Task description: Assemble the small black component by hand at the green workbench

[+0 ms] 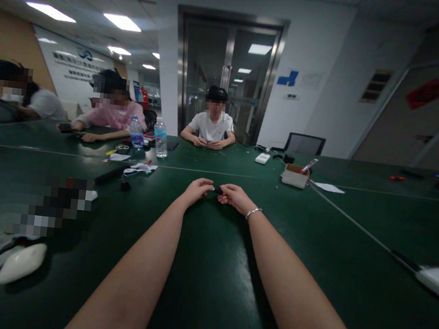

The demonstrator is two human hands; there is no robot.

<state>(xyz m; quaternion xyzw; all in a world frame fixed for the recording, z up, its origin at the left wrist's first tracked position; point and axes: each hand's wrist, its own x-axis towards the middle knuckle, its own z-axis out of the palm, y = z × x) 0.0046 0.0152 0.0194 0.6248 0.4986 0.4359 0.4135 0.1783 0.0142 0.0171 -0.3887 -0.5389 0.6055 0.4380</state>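
Note:
Both my hands meet over the middle of the green table (215,258). A small dark object (218,190) with a light, shiny end lies between them. My right hand (236,197), with a silver bracelet at its wrist, is closed on the dark part. My left hand (198,191) has its fingers pinched at the light end on the left. What exactly that end is, I cannot make out at this size.
Two water bottles (160,138) stand at the back left near papers (140,168) and a black case (110,174). A small box (295,176) sits back right. A white object (22,263) lies front left. Several people sit across the table.

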